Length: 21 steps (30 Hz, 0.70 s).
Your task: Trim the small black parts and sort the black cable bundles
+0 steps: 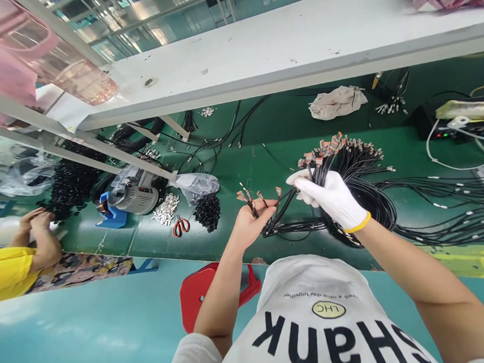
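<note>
Above the green worktop (240,162), held several parted cable ends (260,195) in left grip (251,220), orange-tipped bunch (331,145) in right grip (329,194), with coil (383,205) toward three o'clock apparently unseparated.

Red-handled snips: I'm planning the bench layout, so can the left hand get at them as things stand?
Probably yes: only a small pile of black pieces lies between the snips and the left hand, though that hand is holding orange-tipped cables.
</note>
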Motion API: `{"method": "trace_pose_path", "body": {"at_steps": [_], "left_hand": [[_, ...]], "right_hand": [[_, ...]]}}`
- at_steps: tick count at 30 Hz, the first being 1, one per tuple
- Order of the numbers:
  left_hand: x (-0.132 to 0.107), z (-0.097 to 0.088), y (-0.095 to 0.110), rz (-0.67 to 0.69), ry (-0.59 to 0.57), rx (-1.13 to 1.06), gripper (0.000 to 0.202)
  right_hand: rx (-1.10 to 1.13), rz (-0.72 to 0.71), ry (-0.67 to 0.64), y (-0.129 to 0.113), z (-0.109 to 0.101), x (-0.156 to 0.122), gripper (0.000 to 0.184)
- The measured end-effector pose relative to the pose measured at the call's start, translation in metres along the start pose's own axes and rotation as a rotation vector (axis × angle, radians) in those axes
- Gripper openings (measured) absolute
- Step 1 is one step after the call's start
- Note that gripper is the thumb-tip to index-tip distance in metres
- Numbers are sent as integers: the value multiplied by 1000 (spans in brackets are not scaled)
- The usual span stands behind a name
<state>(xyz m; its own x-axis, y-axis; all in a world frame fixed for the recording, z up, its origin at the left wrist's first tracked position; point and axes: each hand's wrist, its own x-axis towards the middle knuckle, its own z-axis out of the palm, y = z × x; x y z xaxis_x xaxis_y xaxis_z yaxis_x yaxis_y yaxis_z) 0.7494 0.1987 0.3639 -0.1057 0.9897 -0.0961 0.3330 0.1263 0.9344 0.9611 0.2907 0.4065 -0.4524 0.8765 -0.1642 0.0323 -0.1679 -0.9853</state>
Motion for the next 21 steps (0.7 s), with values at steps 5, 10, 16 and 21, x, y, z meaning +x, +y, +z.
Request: {"method": "trace_pose_path", "body": {"at_steps": [5, 10, 16, 21], "left_hand": [[1, 1, 12, 78, 111, -171, 33], [-1, 12, 18, 72, 51, -231, 43], [5, 24, 15, 113, -58, -159, 43], [8, 26, 24, 66, -150, -76, 32]], "right_hand": [[7, -2, -8, -2, 1, -1, 34], [17, 3, -14, -2, -2, -3, 37], [-3, 27, -104, 0, 1, -7, 40], [91, 19, -137, -6, -3, -8, 51]]}}
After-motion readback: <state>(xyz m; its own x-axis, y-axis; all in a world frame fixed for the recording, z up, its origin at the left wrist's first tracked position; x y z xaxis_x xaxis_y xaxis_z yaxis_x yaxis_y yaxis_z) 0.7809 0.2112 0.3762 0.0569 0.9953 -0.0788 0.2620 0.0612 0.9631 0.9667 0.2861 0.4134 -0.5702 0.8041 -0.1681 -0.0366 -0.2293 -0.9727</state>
